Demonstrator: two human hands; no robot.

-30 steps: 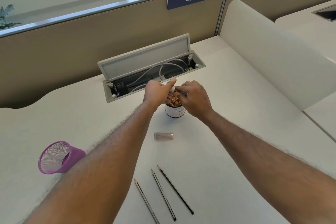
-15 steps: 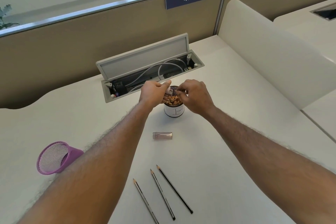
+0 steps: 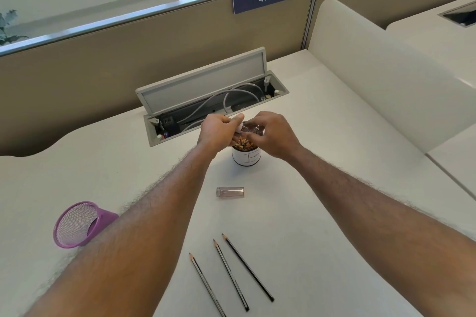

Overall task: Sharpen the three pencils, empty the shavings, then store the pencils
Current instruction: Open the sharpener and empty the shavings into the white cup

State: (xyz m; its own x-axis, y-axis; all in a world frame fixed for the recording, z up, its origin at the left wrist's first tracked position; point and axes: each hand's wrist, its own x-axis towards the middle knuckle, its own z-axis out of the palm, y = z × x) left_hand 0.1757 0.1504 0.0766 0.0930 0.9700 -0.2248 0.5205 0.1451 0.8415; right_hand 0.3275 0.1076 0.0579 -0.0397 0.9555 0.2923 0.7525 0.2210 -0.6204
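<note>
Both hands meet above a small white cup point(image 3: 246, 158) filled with brown pencil shavings. My left hand point(image 3: 219, 131) pinches a small pale sharpener part, mostly hidden by the fingers. My right hand point(image 3: 273, 134) holds a clear shavings container point(image 3: 253, 128) tilted over the cup. A clear plastic cap point(image 3: 230, 192) lies on the desk nearer to me. Three dark sharpened pencils point(image 3: 230, 274) lie side by side at the near edge, tips pointing away. A purple mesh pencil holder point(image 3: 77, 224) lies on its side at the left.
An open cable tray with grey cables point(image 3: 213, 108) is set into the desk just behind the cup. A tan partition point(image 3: 128, 54) with a "473" sign closes the back; a white divider point(image 3: 381, 72) stands at the right.
The hands have stayed over the cup with small finger shifts; the clear container in my right hand now shows more plainly above the shavings. Nothing else on the desk moved.
</note>
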